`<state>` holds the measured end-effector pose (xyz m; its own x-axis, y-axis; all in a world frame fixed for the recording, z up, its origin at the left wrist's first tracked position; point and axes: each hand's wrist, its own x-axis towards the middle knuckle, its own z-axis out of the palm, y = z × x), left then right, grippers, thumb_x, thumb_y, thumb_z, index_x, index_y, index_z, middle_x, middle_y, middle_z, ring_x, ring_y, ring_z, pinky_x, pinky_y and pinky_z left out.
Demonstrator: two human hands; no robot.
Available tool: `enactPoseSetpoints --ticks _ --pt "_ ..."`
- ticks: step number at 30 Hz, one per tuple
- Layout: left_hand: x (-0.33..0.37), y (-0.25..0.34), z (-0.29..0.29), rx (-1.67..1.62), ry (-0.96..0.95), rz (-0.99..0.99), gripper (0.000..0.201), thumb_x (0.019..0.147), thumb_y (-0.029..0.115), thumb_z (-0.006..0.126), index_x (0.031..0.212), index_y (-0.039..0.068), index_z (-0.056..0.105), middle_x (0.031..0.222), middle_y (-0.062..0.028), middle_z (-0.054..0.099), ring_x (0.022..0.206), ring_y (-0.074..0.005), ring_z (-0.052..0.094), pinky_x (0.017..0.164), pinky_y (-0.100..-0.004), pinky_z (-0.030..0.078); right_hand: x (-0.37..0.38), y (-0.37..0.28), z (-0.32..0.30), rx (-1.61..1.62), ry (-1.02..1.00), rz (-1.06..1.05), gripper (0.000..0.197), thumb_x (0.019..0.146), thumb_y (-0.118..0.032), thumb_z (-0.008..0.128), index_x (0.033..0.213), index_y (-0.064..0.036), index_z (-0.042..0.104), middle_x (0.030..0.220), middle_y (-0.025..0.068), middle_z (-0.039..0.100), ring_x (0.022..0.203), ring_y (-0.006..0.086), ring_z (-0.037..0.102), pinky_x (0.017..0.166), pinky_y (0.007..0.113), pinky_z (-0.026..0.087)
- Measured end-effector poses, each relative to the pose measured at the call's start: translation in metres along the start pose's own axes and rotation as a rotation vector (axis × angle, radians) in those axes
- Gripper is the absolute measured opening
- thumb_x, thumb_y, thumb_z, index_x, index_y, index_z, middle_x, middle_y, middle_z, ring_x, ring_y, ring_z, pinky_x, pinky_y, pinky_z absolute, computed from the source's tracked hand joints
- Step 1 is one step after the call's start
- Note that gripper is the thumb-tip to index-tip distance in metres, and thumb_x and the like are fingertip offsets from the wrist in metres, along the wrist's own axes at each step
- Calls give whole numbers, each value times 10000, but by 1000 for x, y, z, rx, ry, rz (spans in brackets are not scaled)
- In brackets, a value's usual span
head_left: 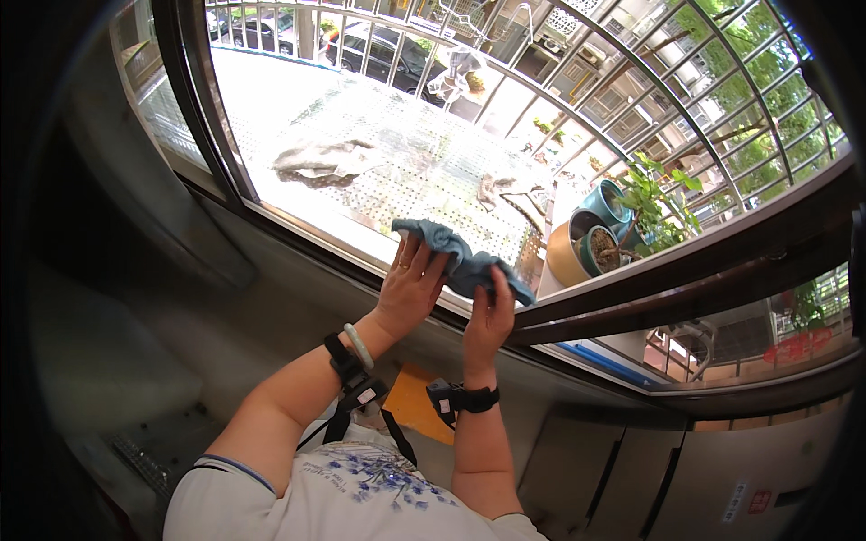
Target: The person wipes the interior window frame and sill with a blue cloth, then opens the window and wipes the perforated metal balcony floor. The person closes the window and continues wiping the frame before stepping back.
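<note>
A crumpled blue-grey cloth [465, 264] is stretched between my two hands over the sill of the open window. My left hand [411, 287] grips its left part, with the fingertips partly hidden in the folds. Closer to the cloth's right end, my right hand [492, 314] pinches it between thumb and fingers. Beneath the cloth runs the window's lower frame [329, 250]; whether the cloth touches it I cannot tell.
Beyond the sill lies a bright perforated ledge [424, 149] inside a barred cage [577, 113]. Flower pots [566, 251] with a leafy plant [654, 203] stand on the right. A dark sliding window frame [695, 284] crosses the right side. An orange-yellow sheet [418, 403] is below my hands.
</note>
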<state>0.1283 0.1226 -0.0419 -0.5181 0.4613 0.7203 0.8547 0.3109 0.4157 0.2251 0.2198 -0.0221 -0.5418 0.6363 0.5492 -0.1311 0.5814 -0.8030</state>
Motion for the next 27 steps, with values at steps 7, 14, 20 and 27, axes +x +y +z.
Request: enactPoseSetpoints --ticks 7,14,20,27 --pt "-87 -32 49 41 -296 -221 565 802 98 602 1315 -1 386 1330 -268 348 1294 -489 273 1069 -518 290 -50 85 26 -43 -230 228 220 885 -68 597 1088 -1 648 946 153 690 832 197 665 743 287 496" --pt "-130 -37 67 -213 -399 -492 679 855 128 569 1408 -52 220 1407 -331 232 1333 -499 201 1089 -463 273 -71 116 38 -39 -362 277 251 863 -31 588 1107 -6 638 962 149 687 846 207 663 760 283 494" --pt "-100 -11 41 -475 -146 -554 648 909 134 509 1430 -53 173 1438 -352 181 1308 -523 239 1068 -450 291 -53 80 38 -30 -347 264 277 862 2 581 1137 23 601 1026 115 648 867 162 621 752 270 499" --pt "-22 9 -15 -435 153 -273 612 884 94 551 1428 28 278 1460 -324 178 1336 -504 221 1068 -470 293 -3 -16 34 336 -305 197 459 885 80 490 1335 17 421 1130 93 581 976 135 565 842 253 462"
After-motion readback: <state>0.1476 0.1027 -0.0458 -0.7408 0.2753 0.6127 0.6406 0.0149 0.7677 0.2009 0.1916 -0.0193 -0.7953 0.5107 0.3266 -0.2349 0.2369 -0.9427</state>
